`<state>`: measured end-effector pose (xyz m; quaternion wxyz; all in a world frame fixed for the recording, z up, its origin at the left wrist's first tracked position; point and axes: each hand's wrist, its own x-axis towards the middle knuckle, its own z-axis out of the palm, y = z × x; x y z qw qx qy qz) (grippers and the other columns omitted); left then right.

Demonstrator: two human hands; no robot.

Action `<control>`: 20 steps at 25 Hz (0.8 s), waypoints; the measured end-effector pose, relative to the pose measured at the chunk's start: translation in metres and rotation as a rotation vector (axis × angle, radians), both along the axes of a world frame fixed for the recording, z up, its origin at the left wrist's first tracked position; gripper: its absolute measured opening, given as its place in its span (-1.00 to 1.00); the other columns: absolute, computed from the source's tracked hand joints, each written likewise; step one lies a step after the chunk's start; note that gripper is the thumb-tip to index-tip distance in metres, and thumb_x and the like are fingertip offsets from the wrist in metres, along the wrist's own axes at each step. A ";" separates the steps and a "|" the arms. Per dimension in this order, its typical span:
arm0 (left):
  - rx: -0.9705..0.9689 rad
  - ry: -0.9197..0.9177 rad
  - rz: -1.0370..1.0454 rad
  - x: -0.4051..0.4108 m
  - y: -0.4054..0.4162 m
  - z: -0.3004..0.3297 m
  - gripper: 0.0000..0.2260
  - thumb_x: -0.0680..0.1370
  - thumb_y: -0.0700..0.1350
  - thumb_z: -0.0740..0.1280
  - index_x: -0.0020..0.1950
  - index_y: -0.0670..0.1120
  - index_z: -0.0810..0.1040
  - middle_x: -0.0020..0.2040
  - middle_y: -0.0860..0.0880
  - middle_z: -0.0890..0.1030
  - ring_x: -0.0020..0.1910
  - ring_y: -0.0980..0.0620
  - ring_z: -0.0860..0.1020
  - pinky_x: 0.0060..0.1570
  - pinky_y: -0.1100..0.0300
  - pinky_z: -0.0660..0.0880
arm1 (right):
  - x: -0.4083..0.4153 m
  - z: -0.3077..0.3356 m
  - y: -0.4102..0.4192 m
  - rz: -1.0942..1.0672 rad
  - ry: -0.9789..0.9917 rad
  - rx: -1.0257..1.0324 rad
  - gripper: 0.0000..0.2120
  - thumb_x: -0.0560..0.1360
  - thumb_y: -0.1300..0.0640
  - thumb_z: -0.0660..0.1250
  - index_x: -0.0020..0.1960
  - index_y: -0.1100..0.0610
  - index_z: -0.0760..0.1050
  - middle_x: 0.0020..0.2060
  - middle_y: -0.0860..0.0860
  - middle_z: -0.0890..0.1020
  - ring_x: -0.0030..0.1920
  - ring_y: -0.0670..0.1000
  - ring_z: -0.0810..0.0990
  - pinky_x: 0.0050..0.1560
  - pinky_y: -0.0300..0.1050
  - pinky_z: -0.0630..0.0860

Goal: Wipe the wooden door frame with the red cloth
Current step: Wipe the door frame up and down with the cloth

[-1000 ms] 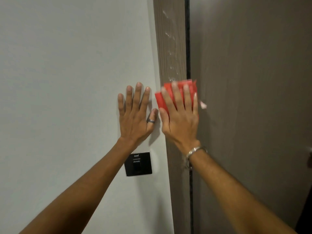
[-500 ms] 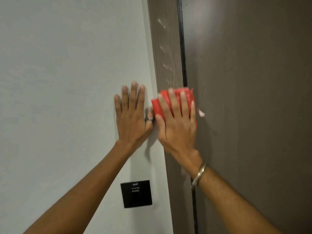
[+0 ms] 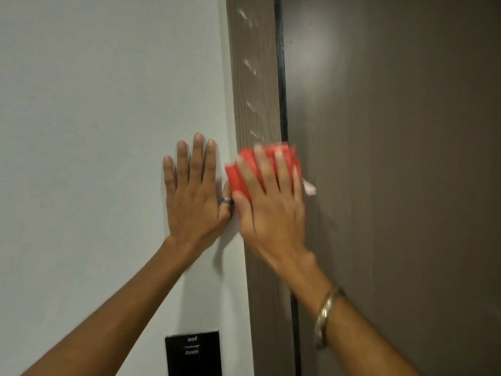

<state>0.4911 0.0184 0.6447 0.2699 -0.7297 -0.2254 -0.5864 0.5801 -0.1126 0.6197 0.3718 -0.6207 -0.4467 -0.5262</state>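
While the right hand [image 3: 271, 202] presses the red cloth [image 3: 245, 172] flat against the wooden door frame [image 3: 253, 85], its fingers are spread wide over the fabric, holding it by palm pressure and not by a closed grip; that spread likely keeps the folded pad from bunching and covers the frame's full width. A pale tag or corner [image 3: 308, 188] sticks out at the cloth's right edge, over the door [image 3: 393, 158]. The left hand [image 3: 193, 196] lies open and empty on the white wall [image 3: 95, 104], just beside the frame's left edge, thumb touching or nearly touching the cloth, probably as a brace while the person leans in. White smears [image 3: 250, 67] run up the frame above the cloth, so the upper stretch looks still to be wiped; a black wall switch [image 3: 193, 354] sits low on the wall.

Compared with 1 second ago, both hands hold the same pose and the cloth stays at about the same spot on the frame, its top edge just under the lowest smear. What changed is mainly the view: the switch has slid toward the bottom edge, so the camera has tilted upward. The right hand is now blurred, suggesting a stroke underway.
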 end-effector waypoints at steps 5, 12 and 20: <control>-0.014 -0.003 -0.022 0.005 -0.005 0.008 -0.33 0.69 0.19 0.01 0.69 -0.14 -0.03 0.71 -0.20 0.00 0.69 -0.25 -0.02 0.64 -0.28 -0.03 | 0.006 0.038 0.004 -0.023 -0.007 0.022 -0.41 0.71 -0.16 0.04 0.70 -0.03 0.10 0.71 0.05 0.11 0.72 0.17 -0.01 0.67 0.33 0.01; 0.011 0.035 -0.003 -0.011 0.005 -0.023 -0.36 0.69 0.17 0.03 0.70 -0.05 -0.06 0.73 -0.11 -0.06 0.70 -0.15 -0.11 0.66 -0.20 -0.11 | -0.005 -0.166 -0.005 -0.125 0.014 -0.110 -0.32 0.66 -0.19 0.08 0.71 -0.09 -0.04 0.72 -0.03 -0.04 0.72 0.14 -0.09 0.59 0.33 0.09; 0.011 0.033 -0.043 -0.006 0.004 0.037 -0.36 0.68 0.16 0.00 0.70 -0.09 -0.04 0.72 -0.14 -0.04 0.70 -0.18 -0.09 0.66 -0.24 -0.08 | 0.010 0.048 0.006 -0.061 -0.072 0.012 -0.42 0.69 -0.15 0.08 0.68 -0.03 0.16 0.69 0.04 0.17 0.71 0.17 0.06 0.68 0.28 0.04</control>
